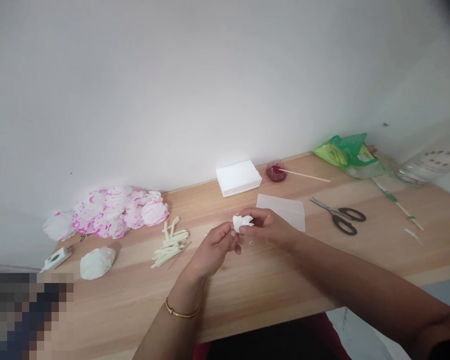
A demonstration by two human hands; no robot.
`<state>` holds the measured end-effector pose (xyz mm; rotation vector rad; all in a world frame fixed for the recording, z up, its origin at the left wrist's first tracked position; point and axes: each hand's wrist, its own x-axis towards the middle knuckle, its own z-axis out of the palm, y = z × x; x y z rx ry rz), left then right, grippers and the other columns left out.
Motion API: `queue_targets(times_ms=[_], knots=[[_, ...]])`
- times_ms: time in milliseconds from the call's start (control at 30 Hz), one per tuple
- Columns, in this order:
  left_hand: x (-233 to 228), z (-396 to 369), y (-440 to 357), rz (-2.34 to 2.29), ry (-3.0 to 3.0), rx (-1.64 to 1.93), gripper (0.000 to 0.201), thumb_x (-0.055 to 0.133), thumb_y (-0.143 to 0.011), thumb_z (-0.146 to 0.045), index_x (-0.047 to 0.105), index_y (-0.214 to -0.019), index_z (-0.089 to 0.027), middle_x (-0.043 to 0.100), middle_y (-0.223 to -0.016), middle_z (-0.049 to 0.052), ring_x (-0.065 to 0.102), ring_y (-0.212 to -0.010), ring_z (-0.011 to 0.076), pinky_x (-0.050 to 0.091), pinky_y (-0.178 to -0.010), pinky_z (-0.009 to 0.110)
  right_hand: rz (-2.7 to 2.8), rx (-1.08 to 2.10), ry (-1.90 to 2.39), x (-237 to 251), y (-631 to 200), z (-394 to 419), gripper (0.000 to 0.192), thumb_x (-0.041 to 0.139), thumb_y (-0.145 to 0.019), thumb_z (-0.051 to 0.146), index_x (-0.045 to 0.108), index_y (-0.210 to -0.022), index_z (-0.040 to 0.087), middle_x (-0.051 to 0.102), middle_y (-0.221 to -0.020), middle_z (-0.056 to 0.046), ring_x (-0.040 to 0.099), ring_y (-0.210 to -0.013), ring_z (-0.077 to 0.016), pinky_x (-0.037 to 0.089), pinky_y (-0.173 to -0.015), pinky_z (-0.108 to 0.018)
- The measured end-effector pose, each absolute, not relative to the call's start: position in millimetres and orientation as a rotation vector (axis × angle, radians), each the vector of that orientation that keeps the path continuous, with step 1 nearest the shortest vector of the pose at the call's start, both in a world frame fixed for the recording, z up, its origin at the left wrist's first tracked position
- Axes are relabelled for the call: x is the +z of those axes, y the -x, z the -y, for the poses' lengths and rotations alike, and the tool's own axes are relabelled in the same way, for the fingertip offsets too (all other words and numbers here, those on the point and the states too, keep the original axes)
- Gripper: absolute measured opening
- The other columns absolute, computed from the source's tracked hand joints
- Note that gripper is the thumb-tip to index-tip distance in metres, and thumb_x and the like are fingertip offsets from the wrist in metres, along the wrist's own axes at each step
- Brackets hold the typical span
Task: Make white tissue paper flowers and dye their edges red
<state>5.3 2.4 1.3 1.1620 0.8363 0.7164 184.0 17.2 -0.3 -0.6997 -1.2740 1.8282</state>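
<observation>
I am looking down at a light wooden table (pixel 270 285) set against a plain white wall.

At the far left, a small white glue gun (pixel 57 258) lies near the table's left edge. Just right of it sits a crumpled white tissue ball (pixel 96 262). Behind these, against the wall, is a cluster of round tissue flowers (pixel 112 212), white with pink edges, lying touching one another. To the right of the flowers, a loose pile of short cream-coloured sticks (pixel 170 245) lies on the wood.

In the middle, my left hand (pixel 213 250), with a thin gold bangle (pixel 180 312) on the wrist, is raised a little above the table. Its thumb and fingers are closed in a narrow pinch on the left side of a small scrunched piece of white tissue (pixel 242 222). My right hand (pixel 266 226) meets it from the other side, fingers curled tight on the same tissue. So the tissue is held between both hands, above the centre of the table.

Behind my hands, near the wall, rests a neat stack of white tissue sheets (pixel 238 177). Just right of it is a small dish of dark red dye (pixel 275 171) with a thin wooden stick (pixel 307 175) resting in it. A single flat sheet of tissue (pixel 283 210) lies just beyond my right hand.

Further right, black-handled scissors (pixel 339 215) lie closed on the table. Beyond them, at the far right by the wall, is a crumpled green plastic bag (pixel 347 152), and a long green-wrapped stick (pixel 397 202) lies at a slant.
</observation>
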Motion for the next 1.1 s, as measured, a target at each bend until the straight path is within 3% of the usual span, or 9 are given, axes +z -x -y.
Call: queue_targets(times_ms=[267, 533, 600, 767, 933, 1100], knots=[[9, 2, -12, -1.057, -1.362, 0.792, 0.027, 0.048, -0.086, -0.040, 0.061, -0.085, -0.016, 0.053, -0.068, 0.000, 0.048, -0.069, 0.0132, 0.037, -0.069, 0.025, 1.029, 1.778, 0.787, -8, -179, -19, 0.020, 0.074, -0.069, 0.029, 0.066, -0.085, 0.020, 0.061, -0.078, 0.003, 0.058, -0.077, -0.0117, 0.047, -0.082, -0.030], [-1, -2, -14, -1.107, -1.196, 0.858, 0.026, 0.059, -0.080, -0.040, 0.065, -0.077, -0.014, 0.054, -0.060, -0.001, 0.047, -0.059, 0.0104, 0.037, -0.063, 0.024, 1.091, 1.686, 0.856, -13, -178, -18, 0.023, 0.073, -0.070, 0.031, 0.065, -0.089, 0.022, 0.062, -0.079, 0.002, 0.057, -0.074, -0.0132, 0.045, -0.074, -0.029], [-3, -4, -14, -1.092, -1.238, 0.896, 0.024, 0.060, -0.079, -0.038, 0.067, -0.076, -0.015, 0.059, -0.066, 0.001, 0.052, -0.064, 0.0122, 0.040, -0.068, 0.026, 1.108, 1.666, 0.879, -14, -177, -18, 0.024, 0.073, -0.070, 0.033, 0.065, -0.090, 0.021, 0.062, -0.079, 0.001, 0.057, -0.074, -0.0143, 0.044, -0.072, -0.029], [-8, -2, -14, -1.268, -1.806, 1.123, 0.016, 0.055, -0.084, -0.025, 0.069, -0.086, -0.018, 0.063, -0.088, 0.007, 0.057, -0.084, 0.0168, 0.043, -0.076, 0.030, 1.169, 1.534, 0.981, -14, -173, -18, 0.023, 0.071, -0.071, 0.036, 0.063, -0.085, 0.020, 0.059, -0.079, 0.002, 0.052, -0.073, -0.0130, 0.040, -0.070, -0.027], [-10, 2, -19, -1.529, -2.416, 1.315, 0.011, 0.055, -0.082, -0.015, 0.066, -0.081, -0.016, 0.060, -0.080, 0.007, 0.052, -0.079, 0.0173, 0.041, -0.076, 0.034, 1.151, 1.477, 1.027, -9, -168, -15, 0.021, 0.069, -0.073, 0.038, 0.058, -0.077, 0.019, 0.052, -0.070, 0.004, 0.046, -0.066, -0.0110, 0.037, -0.066, -0.025], [-9, -2, -21, -1.526, -2.625, 1.280, 0.014, 0.051, -0.083, -0.011, 0.063, -0.083, -0.017, 0.058, -0.071, 0.003, 0.051, -0.070, 0.0145, 0.038, -0.086, 0.036, 1.095, 1.447, 1.089, -8, -166, -14, 0.027, 0.067, -0.073, 0.043, 0.055, -0.073, 0.019, 0.051, -0.063, 0.004, 0.044, -0.062, -0.0110, 0.036, -0.063, -0.026]])
